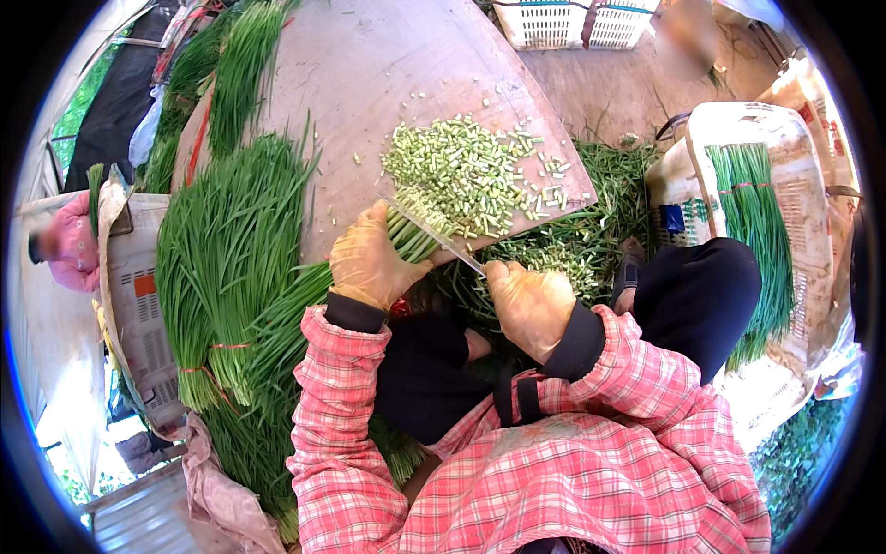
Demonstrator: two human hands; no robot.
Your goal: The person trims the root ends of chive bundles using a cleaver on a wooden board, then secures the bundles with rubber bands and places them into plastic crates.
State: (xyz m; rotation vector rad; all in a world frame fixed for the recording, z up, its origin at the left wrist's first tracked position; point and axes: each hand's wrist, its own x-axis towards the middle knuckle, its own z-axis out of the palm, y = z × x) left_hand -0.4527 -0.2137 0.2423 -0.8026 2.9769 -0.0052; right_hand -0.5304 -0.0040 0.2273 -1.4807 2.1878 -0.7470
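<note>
My left hand [371,258], in a yellowish glove, is closed round a bunch of garlic chives [412,234] at the board's near edge. Their pale stem ends point right, and the green leaves trail out to the left under my wrist. My right hand [533,305], gloved the same way, grips a knife [447,242]. The blade lies slantwise across the stem ends, just right of my left hand; my fist hides the handle. Beyond the blade, a heap of short cut stem pieces [452,171] spreads over the wooden board [369,69].
Tied chive bundles [226,268] pile up on the left. Trimmings [563,249] lie below the board's right corner. A white crate [784,120] at right carries a tied bundle [752,222]; another crate [544,26] stands at the back. Another person [74,245] is at far left.
</note>
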